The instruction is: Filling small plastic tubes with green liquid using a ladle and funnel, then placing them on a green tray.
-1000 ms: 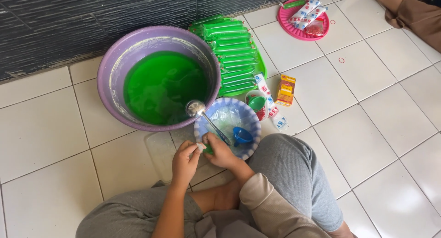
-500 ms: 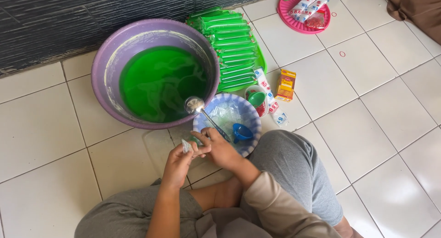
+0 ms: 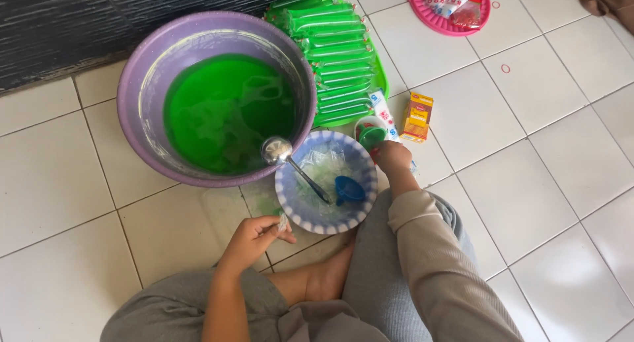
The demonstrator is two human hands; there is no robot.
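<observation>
We see the left hand [image 3: 249, 239] pinched shut on a small clear plastic bag [image 3: 282, 223], held just beside the near rim of the blue-and-white patterned plastic bowl [image 3: 298, 213], where a blue funnel [image 3: 349, 190] and a metal ladle [image 3: 290, 164] rest, the ladle's handle slanting toward the hands. The right hand [image 3: 393, 156] reaches past the bowl's right edge to a small green-filled cup [image 3: 370, 134]; whether its fingers close on it we cannot tell. The pinched bag is mostly hidden by the fingers.
</observation>
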